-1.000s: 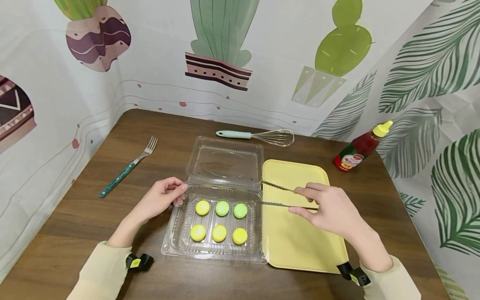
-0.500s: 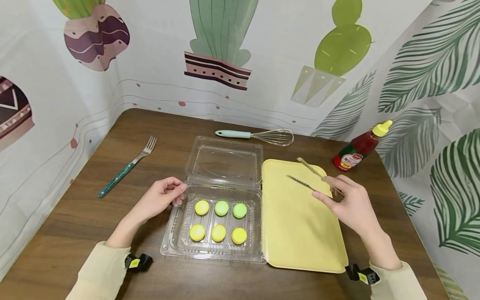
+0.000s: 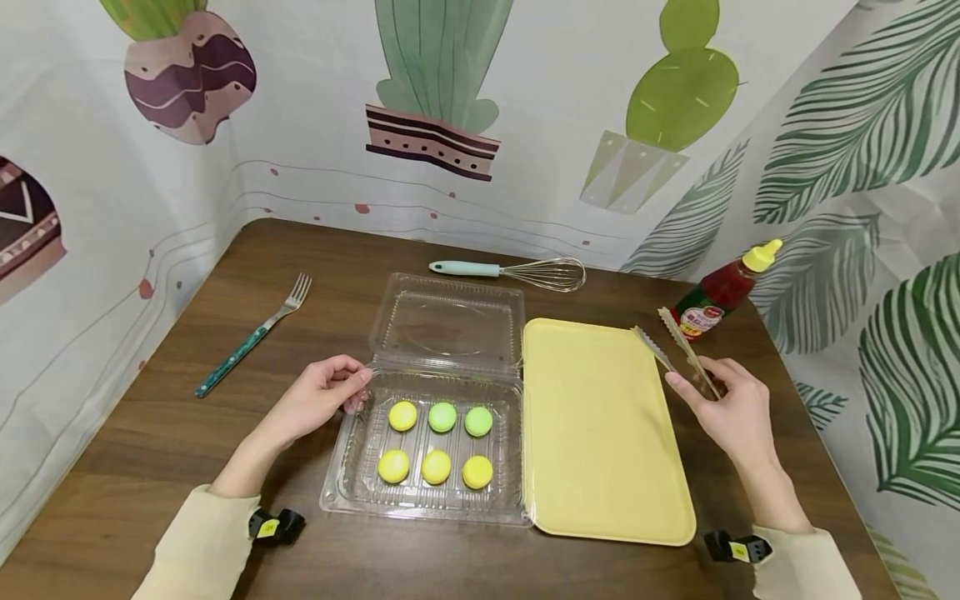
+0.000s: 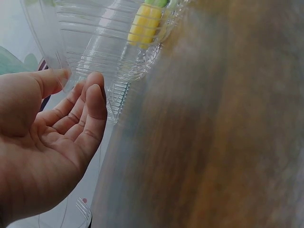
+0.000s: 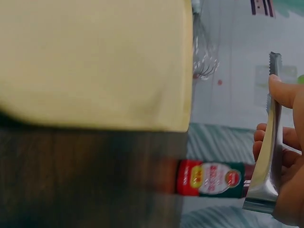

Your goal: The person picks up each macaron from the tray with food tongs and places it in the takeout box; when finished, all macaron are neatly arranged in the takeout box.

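My left hand (image 3: 322,396) pinches the rim of a clear plastic clamshell container (image 3: 420,510) at its back left corner; the left wrist view shows thumb and fingers at that edge. Its lid (image 3: 450,321) lies folded back behind it. Two green macarons (image 3: 442,417) and several yellow macarons (image 3: 393,467) sit inside in two rows. With my right hand (image 3: 738,412) I hold metal food tongs (image 3: 686,348), their serrated arms spread with nothing between them. In the head view the tongs are at the yellow tray's right edge, pointing toward the back.
A yellow tray (image 3: 600,433) lies right beside the container. Behind stands a red sauce bottle (image 3: 708,300) with a yellow cap, close past the tongs' tips. A whisk (image 3: 510,271) lies at the back of the table, and a fork (image 3: 255,333) with a green handle at the left.
My right hand has carried the tongs to the right, from beside the container across the tray to its far edge, turning their tips toward the back. The left hand stays at the container.
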Tool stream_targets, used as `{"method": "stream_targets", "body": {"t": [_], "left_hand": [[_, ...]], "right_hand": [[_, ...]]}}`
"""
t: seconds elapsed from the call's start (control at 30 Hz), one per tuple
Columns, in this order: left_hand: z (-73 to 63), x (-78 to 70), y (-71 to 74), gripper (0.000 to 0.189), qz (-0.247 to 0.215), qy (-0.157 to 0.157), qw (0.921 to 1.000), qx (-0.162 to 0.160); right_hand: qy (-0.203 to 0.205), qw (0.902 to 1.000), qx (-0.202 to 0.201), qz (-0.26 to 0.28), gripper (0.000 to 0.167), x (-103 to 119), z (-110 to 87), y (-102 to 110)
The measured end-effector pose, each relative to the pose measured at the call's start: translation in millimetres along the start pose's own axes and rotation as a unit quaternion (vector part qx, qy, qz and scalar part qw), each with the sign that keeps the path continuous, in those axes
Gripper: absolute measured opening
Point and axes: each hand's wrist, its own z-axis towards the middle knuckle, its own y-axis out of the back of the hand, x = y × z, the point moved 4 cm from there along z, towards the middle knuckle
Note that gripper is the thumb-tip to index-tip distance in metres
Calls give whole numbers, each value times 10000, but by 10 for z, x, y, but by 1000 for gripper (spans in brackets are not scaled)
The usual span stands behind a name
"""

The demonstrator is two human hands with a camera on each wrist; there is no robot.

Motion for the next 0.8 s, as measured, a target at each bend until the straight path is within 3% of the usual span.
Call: {"method": "stream_targets", "body": {"t": [0.4, 0.8], "left_hand": [[8, 2, -4, 24, 22, 42, 10000, -13], [0, -36, -6, 24, -3, 21, 10000, -16]], "right_hand": [[-1216, 9925, 126, -85, 41, -486, -135, 31], [-1600, 9828, 801, -466, 51, -773, -263, 5]]}}
